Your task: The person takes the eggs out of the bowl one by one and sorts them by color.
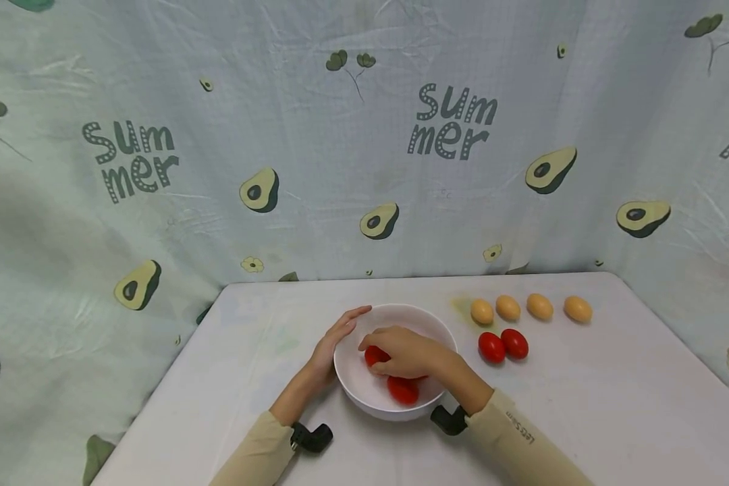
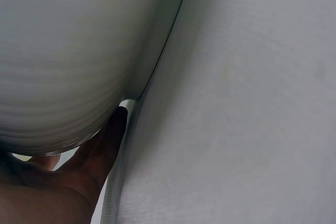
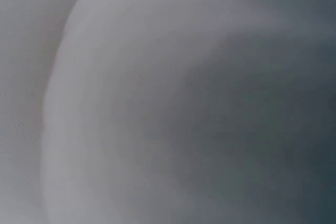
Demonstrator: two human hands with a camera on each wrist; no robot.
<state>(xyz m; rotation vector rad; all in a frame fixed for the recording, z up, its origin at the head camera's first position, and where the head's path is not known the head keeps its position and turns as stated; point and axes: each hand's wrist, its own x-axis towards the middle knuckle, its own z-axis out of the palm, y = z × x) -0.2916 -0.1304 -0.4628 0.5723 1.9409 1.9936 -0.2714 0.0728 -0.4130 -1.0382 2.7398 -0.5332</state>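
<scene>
A white bowl (image 1: 355,388) stands on the table, with red oval tomatoes inside. My right hand (image 1: 403,352) reaches into it, and its thumb and fingers pinch one red tomato (image 1: 375,355). Another red tomato (image 1: 403,390) lies below the hand, and a bit of red shows beside it, mostly covered by the palm. Against the bowl's left side rests my left hand (image 1: 328,347), its fingers extended along the rim. In the left wrist view, fingers of the left hand (image 2: 79,182) touch the bowl's outer wall (image 2: 58,77). The right wrist view is blurred, showing only the pale bowl (image 3: 105,103).
Right of the bowl, two red tomatoes (image 1: 503,345) lie side by side on the white table (image 1: 583,391). Behind them is a row of several yellow oval fruits (image 1: 540,307). A printed curtain (image 1: 316,169) hangs behind the table's far edge.
</scene>
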